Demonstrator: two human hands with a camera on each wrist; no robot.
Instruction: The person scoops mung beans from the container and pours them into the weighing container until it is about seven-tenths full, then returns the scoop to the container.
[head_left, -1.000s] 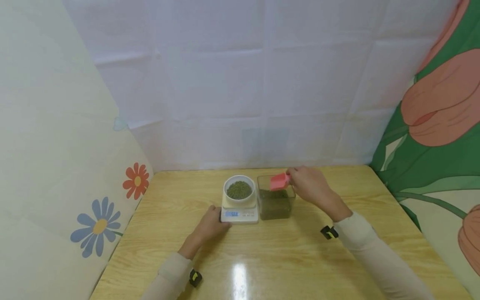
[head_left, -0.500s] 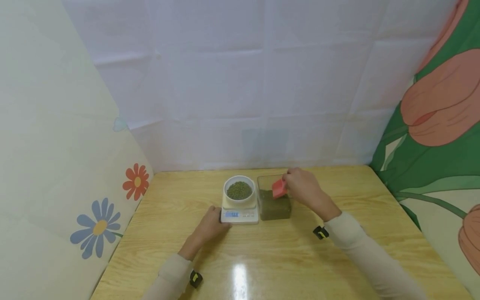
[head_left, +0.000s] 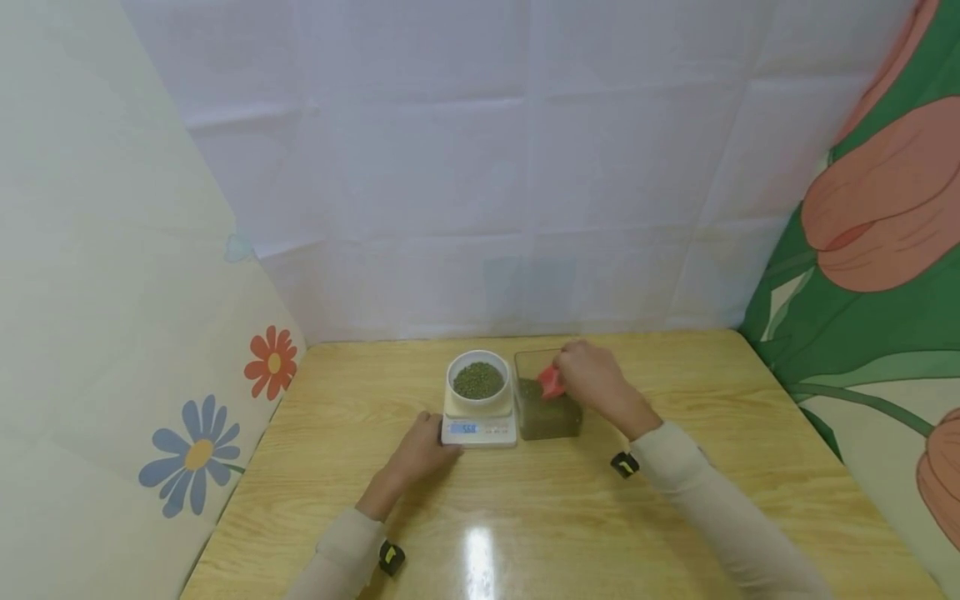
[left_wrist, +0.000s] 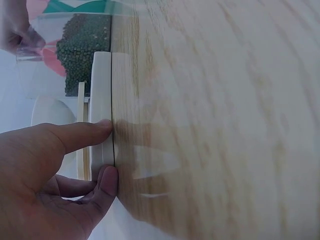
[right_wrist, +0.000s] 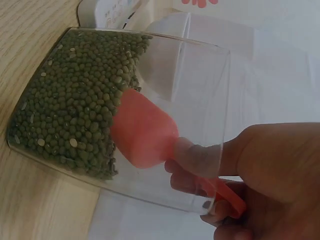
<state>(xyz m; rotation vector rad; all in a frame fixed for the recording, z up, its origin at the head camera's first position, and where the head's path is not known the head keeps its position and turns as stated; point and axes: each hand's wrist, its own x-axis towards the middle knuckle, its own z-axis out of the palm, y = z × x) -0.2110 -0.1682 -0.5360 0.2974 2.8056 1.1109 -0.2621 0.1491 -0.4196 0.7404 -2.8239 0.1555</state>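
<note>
My right hand (head_left: 596, 377) grips the handle of a pinkish-red scoop (right_wrist: 144, 131) inside a clear square container (right_wrist: 200, 55). The scoop's front edge is down in the green mung beans (right_wrist: 75, 100), which fill the container's lower part. To the left stands a white digital kitchen scale (head_left: 498, 430), its lit display too blurred to read. On its platform sits a white bowl (head_left: 456, 393) with more mung beans (head_left: 478, 380). My left hand (head_left: 420, 448) holds the scale's front left corner, thumb and fingers against its edges (left_wrist: 102, 90).
All of it stands on a wood-grain table (head_left: 525, 517), towards its back edge. A white cloth (head_left: 450, 208) hangs behind. Flower-patterned panels flank the table on the left (head_left: 90, 333) and right (head_left: 885, 358). The container stands close beside the scale.
My right hand has moved left and slightly nearer, tipping the scoop from above the container down into the mung beans. The left hand, scale and bowl have stayed put.
</note>
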